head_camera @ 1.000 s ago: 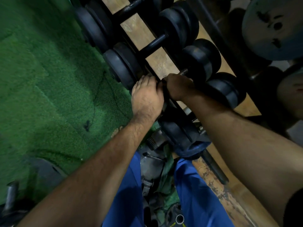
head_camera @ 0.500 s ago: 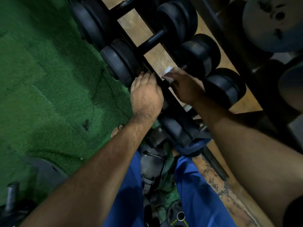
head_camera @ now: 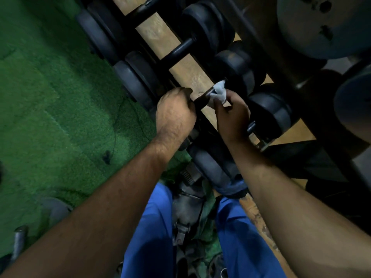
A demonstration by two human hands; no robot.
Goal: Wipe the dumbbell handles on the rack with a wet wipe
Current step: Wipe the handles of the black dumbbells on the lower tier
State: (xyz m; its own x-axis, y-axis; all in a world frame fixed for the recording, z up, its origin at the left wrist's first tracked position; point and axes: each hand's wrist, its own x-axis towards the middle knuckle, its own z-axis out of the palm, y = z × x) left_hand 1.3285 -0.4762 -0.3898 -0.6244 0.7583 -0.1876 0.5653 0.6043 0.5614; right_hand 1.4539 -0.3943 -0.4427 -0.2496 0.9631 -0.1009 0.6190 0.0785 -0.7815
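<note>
My left hand [head_camera: 175,112] is clenched around the near end of a dumbbell handle [head_camera: 202,98] on the rack [head_camera: 192,75], steadying it, while my right hand [head_camera: 231,115] pinches the wet wipe [head_camera: 219,92] against the far end — the wiping step, I judge. Next I should draw the wipe along the bar toward my left fist, then shift that grip to reach the covered part.

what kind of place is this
Most likely a gym's free-weights corner. Black dumbbells sit in a row on a rack, big weight plates lean at the upper right, and green turf flooring covers the ground.
</note>
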